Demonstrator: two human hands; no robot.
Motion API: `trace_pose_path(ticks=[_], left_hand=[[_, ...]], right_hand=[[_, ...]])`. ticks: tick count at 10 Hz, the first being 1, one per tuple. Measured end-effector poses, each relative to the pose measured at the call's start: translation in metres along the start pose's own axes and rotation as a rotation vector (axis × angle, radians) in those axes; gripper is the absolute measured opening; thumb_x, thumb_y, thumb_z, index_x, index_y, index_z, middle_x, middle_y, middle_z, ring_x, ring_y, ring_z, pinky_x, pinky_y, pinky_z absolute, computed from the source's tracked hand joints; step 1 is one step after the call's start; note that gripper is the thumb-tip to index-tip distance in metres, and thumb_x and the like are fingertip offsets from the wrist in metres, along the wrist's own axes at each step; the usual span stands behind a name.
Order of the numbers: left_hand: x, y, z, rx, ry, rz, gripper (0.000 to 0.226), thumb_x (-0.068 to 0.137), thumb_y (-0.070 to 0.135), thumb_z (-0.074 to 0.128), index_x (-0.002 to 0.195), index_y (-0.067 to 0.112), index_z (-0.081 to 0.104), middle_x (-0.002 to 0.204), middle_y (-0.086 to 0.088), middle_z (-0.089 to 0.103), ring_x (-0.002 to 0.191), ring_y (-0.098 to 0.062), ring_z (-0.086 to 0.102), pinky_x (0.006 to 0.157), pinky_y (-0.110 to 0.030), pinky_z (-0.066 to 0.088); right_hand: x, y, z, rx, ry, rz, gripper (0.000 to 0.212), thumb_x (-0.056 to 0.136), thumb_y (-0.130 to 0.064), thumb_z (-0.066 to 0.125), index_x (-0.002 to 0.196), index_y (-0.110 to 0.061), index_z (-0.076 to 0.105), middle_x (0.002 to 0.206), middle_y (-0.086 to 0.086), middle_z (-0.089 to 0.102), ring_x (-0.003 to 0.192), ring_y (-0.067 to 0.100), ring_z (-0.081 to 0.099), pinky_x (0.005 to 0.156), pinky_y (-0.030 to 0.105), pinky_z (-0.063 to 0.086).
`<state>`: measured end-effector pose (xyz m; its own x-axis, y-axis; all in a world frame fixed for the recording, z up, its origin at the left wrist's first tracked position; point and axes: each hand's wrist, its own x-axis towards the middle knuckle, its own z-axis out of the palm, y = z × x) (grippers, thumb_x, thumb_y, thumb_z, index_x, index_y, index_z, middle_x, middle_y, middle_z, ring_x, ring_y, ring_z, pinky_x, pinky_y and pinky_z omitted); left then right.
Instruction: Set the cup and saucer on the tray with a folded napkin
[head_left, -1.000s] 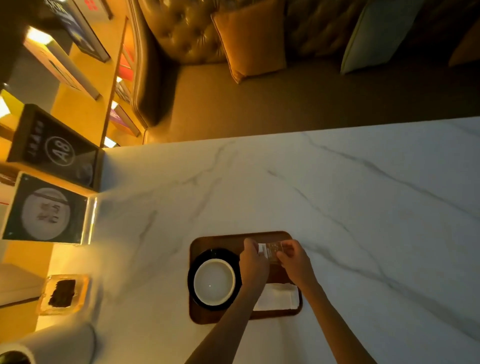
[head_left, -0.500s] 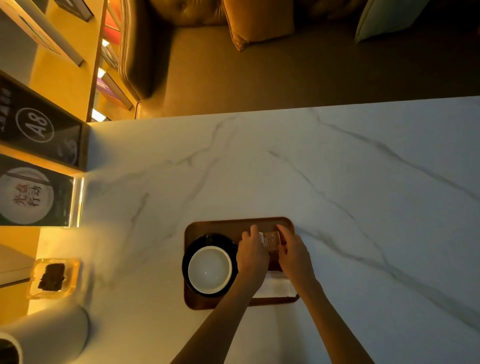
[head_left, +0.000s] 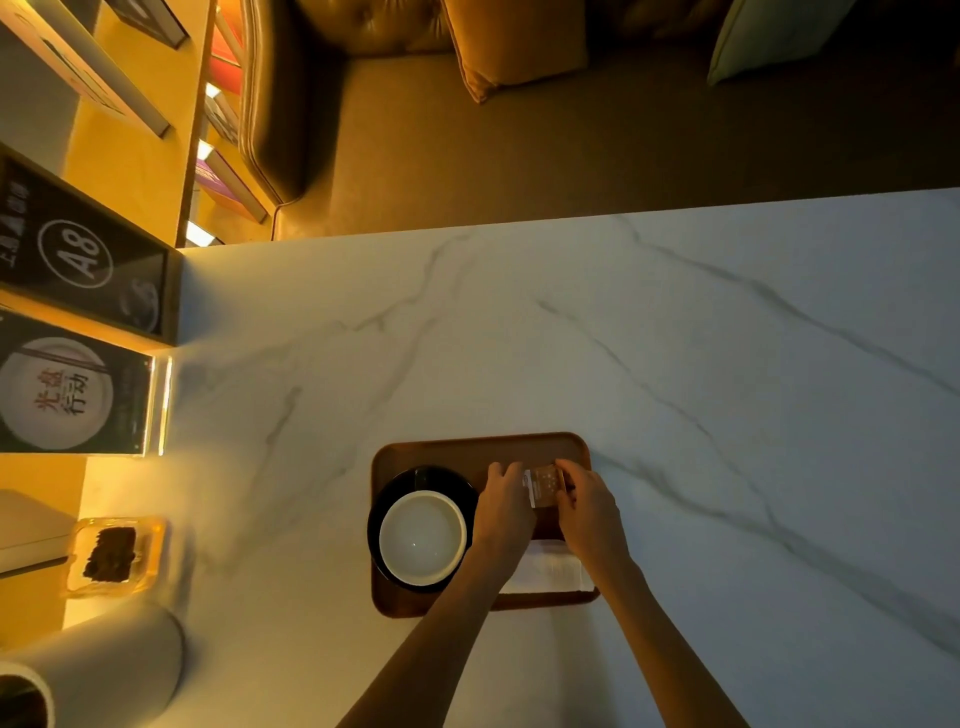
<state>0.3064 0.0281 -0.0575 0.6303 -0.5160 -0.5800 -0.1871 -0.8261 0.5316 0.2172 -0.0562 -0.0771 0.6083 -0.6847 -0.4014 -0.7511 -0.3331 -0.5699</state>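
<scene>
A brown wooden tray (head_left: 467, 448) lies on the marble table near me. On its left half a white cup (head_left: 422, 538) stands on a black saucer (head_left: 415, 475). A white folded napkin (head_left: 550, 571) lies on the tray's near right corner, partly under my wrists. Above the tray's right half, my left hand (head_left: 504, 512) and my right hand (head_left: 589, 512) pinch a small clear packet (head_left: 543, 483) between them, one hand on each side.
The white marble table (head_left: 623, 338) stretches far and right. At the left stand two dark sign holders (head_left: 83, 260), a glass ashtray (head_left: 111, 556) and a white cylinder (head_left: 104, 670). A leather sofa with cushions (head_left: 514, 41) sits beyond the far edge.
Both hands keep hold of the small packet over the tray and have lowered it slightly toward the tray. The view has shifted a little.
</scene>
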Motion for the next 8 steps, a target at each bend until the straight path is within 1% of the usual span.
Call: trace_pose_path(ticks=[1, 2, 4, 5, 7, 8], left_hand=[[0.001, 0.000, -0.001, 0.018, 0.001, 0.006, 0.035, 0.091, 0.008, 0.060, 0.125, 0.012, 0.052, 0.123, -0.008, 0.050, 0.097, -0.022, 0.062, 0.083, -0.030, 0.057], [0.001, 0.001, -0.001, 0.043, 0.007, 0.017, 0.038, 0.091, 0.008, 0.060, 0.127, 0.012, 0.051, 0.125, -0.008, 0.050, 0.100, -0.024, 0.062, 0.083, -0.031, 0.056], [-0.003, 0.005, -0.005, 0.035, -0.008, 0.006, 0.046, 0.087, 0.009, 0.064, 0.130, 0.014, 0.047, 0.127, -0.009, 0.051, 0.108, -0.024, 0.059, 0.088, -0.030, 0.054], [-0.011, 0.010, -0.011, 0.106, 0.022, 0.002, 0.043, 0.086, 0.013, 0.065, 0.125, 0.015, 0.047, 0.123, -0.008, 0.052, 0.109, -0.023, 0.056, 0.086, -0.031, 0.053], [-0.045, 0.019, -0.039, 0.297, 0.111, 0.162, 0.026, 0.088, 0.017, 0.058, 0.114, 0.016, 0.055, 0.115, -0.006, 0.059, 0.102, -0.022, 0.057, 0.083, -0.032, 0.051], [-0.070, 0.008, -0.056, 0.339, 0.186, 0.217, 0.023, 0.091, 0.019, 0.056, 0.114, 0.017, 0.057, 0.118, -0.005, 0.061, 0.106, -0.022, 0.057, 0.086, -0.034, 0.050]], right_hand=[[-0.002, 0.001, 0.001, -0.029, 0.007, -0.012, 0.038, 0.096, -0.018, 0.048, 0.135, -0.015, 0.048, 0.124, 0.008, 0.058, 0.108, 0.020, 0.061, 0.087, 0.024, 0.050], [-0.003, 0.003, 0.003, -0.033, 0.007, -0.018, 0.039, 0.097, -0.020, 0.047, 0.136, -0.016, 0.047, 0.126, 0.008, 0.057, 0.110, 0.020, 0.060, 0.088, 0.025, 0.051], [-0.004, 0.002, 0.000, -0.024, -0.035, -0.004, 0.044, 0.097, -0.018, 0.045, 0.141, -0.018, 0.040, 0.134, 0.009, 0.052, 0.119, 0.023, 0.056, 0.096, 0.033, 0.050], [-0.009, -0.003, -0.008, -0.057, -0.036, -0.018, 0.043, 0.098, -0.020, 0.045, 0.140, -0.018, 0.040, 0.133, 0.008, 0.053, 0.118, 0.023, 0.057, 0.096, 0.032, 0.049], [-0.031, -0.011, -0.035, -0.187, -0.021, -0.112, 0.034, 0.097, -0.031, 0.045, 0.127, -0.017, 0.054, 0.118, 0.004, 0.064, 0.105, 0.017, 0.061, 0.093, 0.028, 0.052], [-0.047, -0.015, -0.048, -0.227, -0.001, -0.148, 0.038, 0.096, -0.034, 0.047, 0.130, -0.018, 0.052, 0.120, 0.004, 0.063, 0.108, 0.018, 0.060, 0.093, 0.029, 0.050]])
